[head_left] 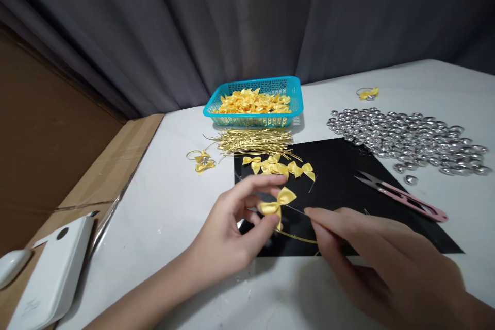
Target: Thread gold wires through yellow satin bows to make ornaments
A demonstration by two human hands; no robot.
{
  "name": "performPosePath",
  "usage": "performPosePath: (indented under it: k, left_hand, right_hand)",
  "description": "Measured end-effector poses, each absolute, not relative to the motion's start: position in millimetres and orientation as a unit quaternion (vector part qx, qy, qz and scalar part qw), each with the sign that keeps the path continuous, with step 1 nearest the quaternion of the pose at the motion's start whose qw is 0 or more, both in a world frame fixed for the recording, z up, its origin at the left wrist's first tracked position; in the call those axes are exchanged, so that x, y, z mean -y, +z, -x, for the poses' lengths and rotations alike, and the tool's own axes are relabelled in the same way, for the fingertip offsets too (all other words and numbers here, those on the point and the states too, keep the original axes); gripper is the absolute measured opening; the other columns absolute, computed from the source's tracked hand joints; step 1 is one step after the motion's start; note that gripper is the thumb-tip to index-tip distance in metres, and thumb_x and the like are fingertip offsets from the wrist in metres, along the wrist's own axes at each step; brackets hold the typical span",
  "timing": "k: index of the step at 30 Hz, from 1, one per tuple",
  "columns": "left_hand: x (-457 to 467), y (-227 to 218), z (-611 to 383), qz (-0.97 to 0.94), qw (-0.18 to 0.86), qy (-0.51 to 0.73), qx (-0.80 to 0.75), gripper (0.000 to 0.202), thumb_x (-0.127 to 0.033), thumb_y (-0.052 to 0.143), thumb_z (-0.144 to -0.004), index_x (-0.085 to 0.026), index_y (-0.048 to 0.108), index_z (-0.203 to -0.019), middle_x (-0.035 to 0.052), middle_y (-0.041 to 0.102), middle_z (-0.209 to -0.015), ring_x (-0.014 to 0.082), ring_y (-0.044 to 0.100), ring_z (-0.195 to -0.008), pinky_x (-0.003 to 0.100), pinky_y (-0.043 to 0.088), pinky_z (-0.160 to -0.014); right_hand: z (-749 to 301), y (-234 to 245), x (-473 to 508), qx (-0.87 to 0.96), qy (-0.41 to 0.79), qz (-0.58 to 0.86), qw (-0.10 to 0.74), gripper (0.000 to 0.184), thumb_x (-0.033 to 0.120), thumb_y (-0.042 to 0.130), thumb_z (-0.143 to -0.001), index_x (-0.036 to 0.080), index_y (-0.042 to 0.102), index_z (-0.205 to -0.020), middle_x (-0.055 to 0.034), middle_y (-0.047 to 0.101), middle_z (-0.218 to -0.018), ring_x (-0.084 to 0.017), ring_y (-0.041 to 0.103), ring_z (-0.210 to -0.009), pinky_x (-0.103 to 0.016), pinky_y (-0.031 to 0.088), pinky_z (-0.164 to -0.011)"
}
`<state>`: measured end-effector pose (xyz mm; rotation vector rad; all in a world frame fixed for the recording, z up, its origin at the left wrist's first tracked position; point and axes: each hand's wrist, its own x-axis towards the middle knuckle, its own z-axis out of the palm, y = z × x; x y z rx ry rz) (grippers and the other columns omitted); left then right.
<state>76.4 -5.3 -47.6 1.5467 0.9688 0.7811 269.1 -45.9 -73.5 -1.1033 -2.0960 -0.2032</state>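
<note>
Over the mat (336,165), your left hand (236,221) pinches a bow (286,196), your right hand (381,255) a needle (296,210); likely threading, the next move wanting a steady pull.

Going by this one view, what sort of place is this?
Probably a small craft workspace, perhaps at home: a blue plastic basket of yellow ribbon bows, pink-handled thread snips and loose silver beads share a white tabletop.
</note>
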Motion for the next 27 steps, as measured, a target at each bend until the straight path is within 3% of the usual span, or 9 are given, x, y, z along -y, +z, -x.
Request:
performPosePath:
  k: [3, 9, 15, 21, 27]
  left_hand:
    - [1.9, -51.6, -75.5, -0.586, 0.61, 0.353, -0.4, 0.039, -0.011, 0.063, -0.08, -0.024, 0.054, -0.115, 0.0006, 0.056, -0.097, 0.0055, 0.059, -0.067, 0.014, 0.047, -0.057]
    - [-1.7, -51.7, -77.9, -0.517, 0.66, 0.356, -0.412, 0.032, -0.014, 0.07, -0.075, -0.018, 0.057, -0.105, 0.0001, 0.057, -0.087, 0.0075, 0.061, -0.065, 0.016, 0.046, -0.055]
    - [-3.3, -48.4, -75.9, -0.474, 0.704, 0.342, -0.403, 0.018, -0.022, 0.067, -0.081, -0.015, 0.061, -0.096, 0.0015, 0.066, -0.077, 0.0082, 0.061, -0.063, 0.018, 0.046, -0.058]
    - [-2.1, -50.7, -73.7, -0.485, 0.69, 0.337, -0.419, 0.016, -0.024, 0.063, -0.085, -0.016, 0.065, -0.097, 0.0002, 0.064, -0.068, 0.0089, 0.06, -0.062, 0.019, 0.046, -0.059]
    - [-2.6, -49.4, -77.8, -0.5, 0.674, 0.347, -0.419, 0.012, -0.024, 0.062, -0.086, -0.017, 0.064, -0.095, 0.0001, 0.063, -0.08, 0.0057, 0.057, -0.059, 0.018, 0.047, -0.058]
  right_hand:
    - [-269.2, -73.1, 47.0, 0.812, -0.063, 0.43, 0.39, 0.02, 0.009, 0.041, -0.089, 0.022, 0.049, -0.102, 0.004, 0.058, -0.059, -0.011, 0.052, -0.045, -0.025, 0.038, -0.045]
    - [-268.2, -72.8, 46.1, 0.808, -0.045, 0.442, 0.386, 0.02, 0.009, 0.042, -0.088, 0.022, 0.05, -0.101, 0.0046, 0.058, -0.058, -0.01, 0.053, -0.045, -0.024, 0.039, -0.046]
    - [-264.5, -65.7, 41.7, 0.79, 0.001, 0.469, 0.396, 0.014, 0.011, 0.044, -0.087, 0.02, 0.054, -0.091, 0.0034, 0.065, -0.066, -0.007, 0.057, -0.047, -0.017, 0.044, -0.048]
    - [-264.0, -60.0, 43.6, 0.764, -0.018, 0.511, 0.393, 0.015, 0.012, 0.045, -0.086, 0.023, 0.054, -0.091, 0.0056, 0.062, -0.062, -0.006, 0.051, -0.039, -0.017, 0.045, -0.046]
    - [-267.7, -61.5, 47.9, 0.766, -0.013, 0.513, 0.387, 0.017, 0.012, 0.046, -0.086, 0.025, 0.053, -0.096, 0.0046, 0.065, -0.068, -0.007, 0.057, -0.046, -0.018, 0.037, -0.039]
